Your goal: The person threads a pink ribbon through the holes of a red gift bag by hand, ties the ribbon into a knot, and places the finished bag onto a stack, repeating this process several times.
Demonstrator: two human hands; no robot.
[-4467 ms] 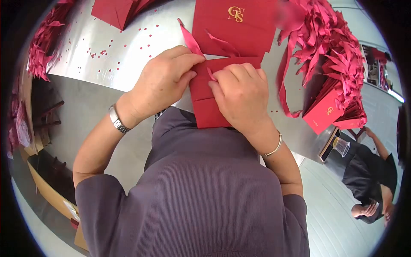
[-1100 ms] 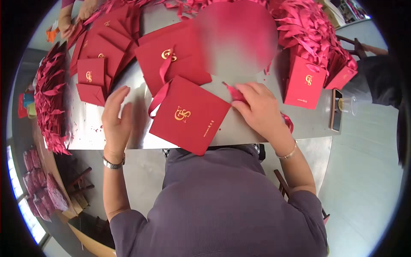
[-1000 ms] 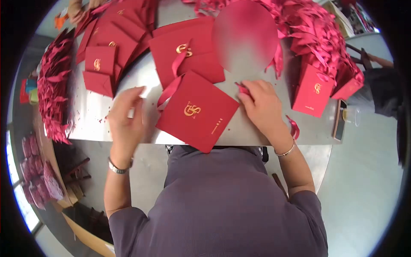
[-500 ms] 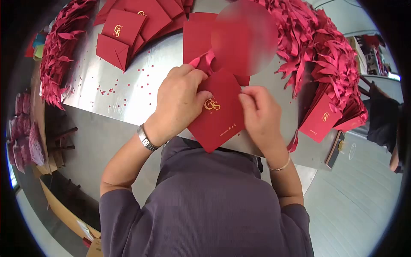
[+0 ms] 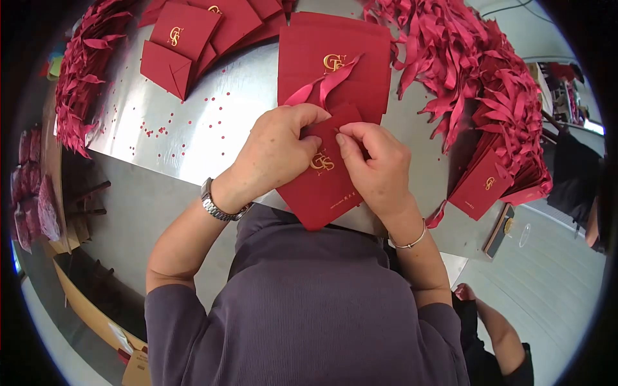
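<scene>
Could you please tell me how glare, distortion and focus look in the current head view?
Head view: glare whitens part of the table; fisheye distortion bows the outer scene, and the corners go black; left hand and right hand look fairly sharp, but small print on the bag is unreadable.

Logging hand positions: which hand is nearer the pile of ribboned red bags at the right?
Right. The right hand, at the held red bag, is left of the pile with tabletop between; the left hand, on that bag's left side, is farther off.
</scene>
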